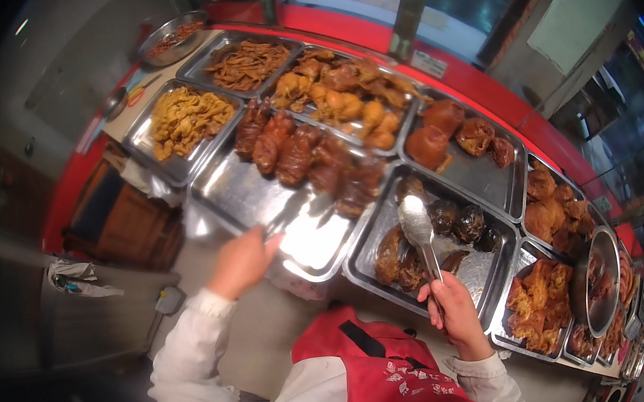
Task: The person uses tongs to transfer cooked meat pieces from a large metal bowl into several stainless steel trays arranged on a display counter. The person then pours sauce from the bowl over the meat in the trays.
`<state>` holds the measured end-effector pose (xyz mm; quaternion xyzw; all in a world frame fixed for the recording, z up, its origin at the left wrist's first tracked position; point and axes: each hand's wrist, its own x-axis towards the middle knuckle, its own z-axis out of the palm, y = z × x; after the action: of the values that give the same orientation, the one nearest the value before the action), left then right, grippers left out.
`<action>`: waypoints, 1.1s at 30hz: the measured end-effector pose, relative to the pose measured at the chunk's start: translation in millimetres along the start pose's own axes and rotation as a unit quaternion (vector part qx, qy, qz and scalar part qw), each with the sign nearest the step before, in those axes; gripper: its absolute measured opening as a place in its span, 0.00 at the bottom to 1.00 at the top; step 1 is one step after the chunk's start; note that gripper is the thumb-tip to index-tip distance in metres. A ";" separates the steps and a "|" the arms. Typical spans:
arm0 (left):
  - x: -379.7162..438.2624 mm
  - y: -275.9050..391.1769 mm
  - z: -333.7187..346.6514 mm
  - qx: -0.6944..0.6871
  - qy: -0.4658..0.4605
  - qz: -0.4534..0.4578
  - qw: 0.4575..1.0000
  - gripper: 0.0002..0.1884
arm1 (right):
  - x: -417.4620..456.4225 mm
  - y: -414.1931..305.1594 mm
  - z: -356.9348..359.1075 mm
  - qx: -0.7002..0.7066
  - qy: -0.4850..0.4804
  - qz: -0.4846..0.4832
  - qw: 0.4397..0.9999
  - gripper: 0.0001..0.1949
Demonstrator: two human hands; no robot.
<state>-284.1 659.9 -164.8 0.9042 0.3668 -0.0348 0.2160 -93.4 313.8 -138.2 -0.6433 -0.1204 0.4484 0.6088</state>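
Observation:
My left hand grips a metal utensil, blurred, its far end near the trotters. It reaches over the front edge of a steel tray holding a row of glossy brown braised trotters, the right ones blurred. In my right hand is a pair of metal serving tongs, its broad end pointing away from me. The tongs hang above another steel tray with dark braised meat pieces and blackish rounded pieces. Whether the tongs touch any food, I cannot tell.
Behind stand trays of brown strips, whole cooked poultry and reddish meat chunks. Yellowish folded pieces fill a left tray. A steel bowl overlaps trays at right; another bowl sits far left. Glass borders the counter.

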 end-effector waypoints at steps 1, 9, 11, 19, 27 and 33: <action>10.8 4.9 4.4 0.019 -0.013 -0.016 1.000 0.27 | 0.0 -1.7 1.8 -0.004 -0.006 -0.001 1.000 0.18; 21.4 37.4 27.5 0.062 0.160 0.050 0.984 0.25 | -15.4 -0.5 -8.0 0.012 -0.018 -0.011 1.000 0.16; 11.0 49.8 27.5 0.111 0.222 0.055 0.967 0.24 | -20.7 3.9 -21.1 0.005 -0.012 -0.011 1.000 0.16; -4.3 58.4 25.9 0.147 0.270 0.033 0.951 0.27 | -49.7 2.8 -44.5 -0.002 -0.012 -0.008 1.000 0.16; -41.7 68.5 -4.9 0.144 0.325 0.033 0.934 0.24 | -99.8 29.7 -87.4 0.029 0.042 -0.006 0.999 0.16; -36.8 110.9 -1.1 -0.130 0.248 0.129 0.951 0.23 | -148.8 26.4 -126.0 0.138 0.079 -0.086 0.984 0.18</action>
<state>-235.8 565.7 -115.2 0.8881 0.2908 0.2661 0.2365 -97.1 118.3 -115.7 -0.5740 -0.0639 0.3544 0.7354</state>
